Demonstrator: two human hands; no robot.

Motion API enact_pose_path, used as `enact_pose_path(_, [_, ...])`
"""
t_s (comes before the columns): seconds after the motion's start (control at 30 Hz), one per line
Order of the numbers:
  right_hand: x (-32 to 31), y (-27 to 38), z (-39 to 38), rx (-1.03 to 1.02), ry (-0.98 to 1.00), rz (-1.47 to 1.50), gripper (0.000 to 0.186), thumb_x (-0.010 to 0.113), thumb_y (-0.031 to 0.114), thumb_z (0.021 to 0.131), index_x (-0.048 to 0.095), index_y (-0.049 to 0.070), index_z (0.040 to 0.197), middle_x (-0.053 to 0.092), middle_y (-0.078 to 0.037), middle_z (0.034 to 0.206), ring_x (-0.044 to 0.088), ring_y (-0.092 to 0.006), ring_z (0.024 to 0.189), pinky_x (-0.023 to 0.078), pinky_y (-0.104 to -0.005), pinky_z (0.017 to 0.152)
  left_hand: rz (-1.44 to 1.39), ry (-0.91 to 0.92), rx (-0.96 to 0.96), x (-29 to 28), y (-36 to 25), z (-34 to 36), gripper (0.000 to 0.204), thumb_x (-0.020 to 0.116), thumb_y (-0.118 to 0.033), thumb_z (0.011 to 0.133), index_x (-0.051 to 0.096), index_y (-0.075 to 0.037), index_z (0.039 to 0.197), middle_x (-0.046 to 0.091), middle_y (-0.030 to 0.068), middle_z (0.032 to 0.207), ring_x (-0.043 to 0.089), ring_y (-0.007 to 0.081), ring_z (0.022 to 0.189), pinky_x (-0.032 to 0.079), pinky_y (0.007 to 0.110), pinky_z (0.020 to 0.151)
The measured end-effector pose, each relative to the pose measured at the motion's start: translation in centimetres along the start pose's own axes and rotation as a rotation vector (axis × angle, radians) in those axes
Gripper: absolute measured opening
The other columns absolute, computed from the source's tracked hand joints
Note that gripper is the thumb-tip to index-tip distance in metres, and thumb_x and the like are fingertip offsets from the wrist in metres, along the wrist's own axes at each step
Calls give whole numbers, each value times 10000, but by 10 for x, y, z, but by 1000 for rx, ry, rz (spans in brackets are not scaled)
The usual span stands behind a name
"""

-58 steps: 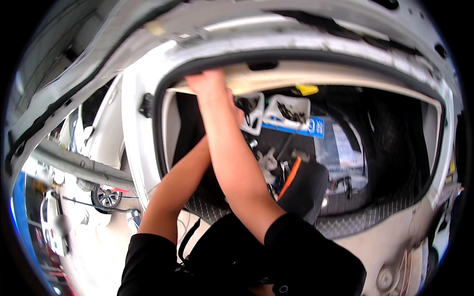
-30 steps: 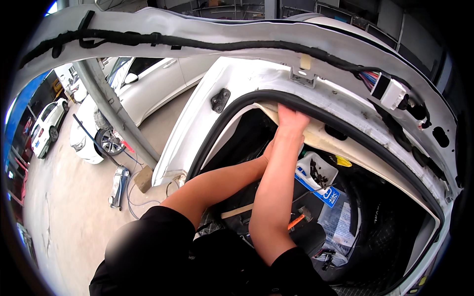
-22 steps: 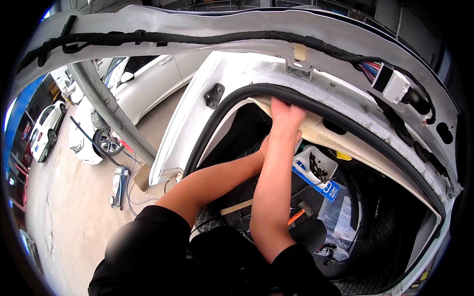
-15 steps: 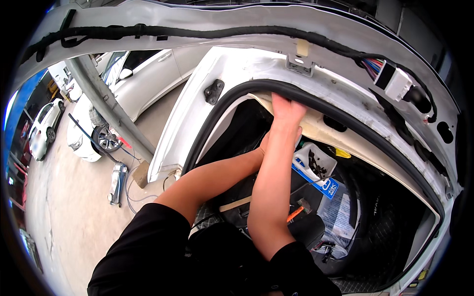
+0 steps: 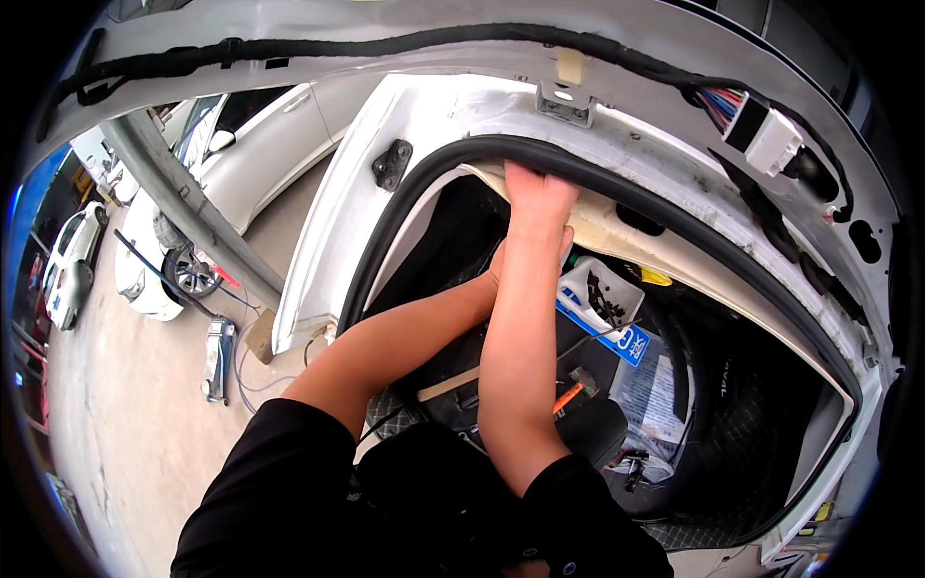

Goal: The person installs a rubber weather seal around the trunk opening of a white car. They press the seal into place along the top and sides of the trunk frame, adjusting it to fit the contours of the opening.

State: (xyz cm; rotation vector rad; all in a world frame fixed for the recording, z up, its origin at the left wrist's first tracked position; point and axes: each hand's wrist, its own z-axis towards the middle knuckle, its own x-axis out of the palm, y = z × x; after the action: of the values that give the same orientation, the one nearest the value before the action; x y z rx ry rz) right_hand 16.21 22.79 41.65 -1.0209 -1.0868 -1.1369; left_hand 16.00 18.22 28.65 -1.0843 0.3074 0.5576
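Black rubber seal (image 5: 520, 147) at eleven o'clock on the trunk (image 5: 472, 114) meets the right hand (image 5: 540, 197), left hand (image 5: 499, 262) behind it, hidden fingers' grip impossible to tell, edge work seemingly wanting steady pressure next.

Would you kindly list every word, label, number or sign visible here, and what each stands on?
I won't copy printed text, but it stands on:
Blue plate: large white characters.
Pale sheet: lines too small to read.
Black surface right of the sheet: a few pale letters.
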Motion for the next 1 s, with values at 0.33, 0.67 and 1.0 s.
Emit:
enact_pose_path(0.33, [0,5,5,64,125,62,371,446,311,934,512,64,1203,508,-86,1247,456,-274,1159,348,-462,1026,11,-5,-1,-4,3,10,94,437,-144,918,444,-58,954,397,89,801,348,248,731,367,348,708])
enact_pose_path(0.67, [-5,4,-4,76,84,75,337,464,275,929,525,56,1176,536,-78,1211,489,-258,1126,399,-457,982,-757,54,-186,-6,0,6,126,454,-193,947,433,-81,892,354,34,740,336,172,663,352,315,598])
enact_pose_path(1.0, [-4,5,6,58,101,75,346,455,309,926,545,61,1151,556,-81,1181,503,-267,1107,388,-455,999,-47,-142,60,5,10,13,116,453,-178,950,454,-73,903,369,35,721,354,195,651,363,329,622])
